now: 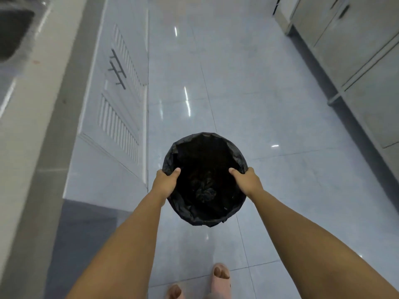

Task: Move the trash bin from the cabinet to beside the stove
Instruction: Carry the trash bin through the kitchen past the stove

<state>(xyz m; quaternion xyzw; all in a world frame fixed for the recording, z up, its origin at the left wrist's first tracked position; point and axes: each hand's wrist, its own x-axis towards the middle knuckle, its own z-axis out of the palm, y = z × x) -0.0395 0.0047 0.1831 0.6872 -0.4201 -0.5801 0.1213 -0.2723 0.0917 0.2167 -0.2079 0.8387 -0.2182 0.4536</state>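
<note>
A round trash bin [205, 169] lined with a black plastic bag hangs above the tiled floor in the middle of the view, its mouth facing up at me. My left hand [165, 182] grips the bin's left rim, thumb inside the bag. My right hand [246, 180] grips the right rim the same way. A crumpled dark lump lies at the bottom of the bag. The bin's outer wall is hidden under the bag. No stove is in view.
White louvred cabinet doors [121, 117] with bar handles run along the left under a pale countertop [32, 108] holding a dark sink [13, 33]. Steel cabinets [356, 61] line the right. Glossy floor tiles [216, 72] stretch ahead. My feet in pink slippers [220, 277] stand below.
</note>
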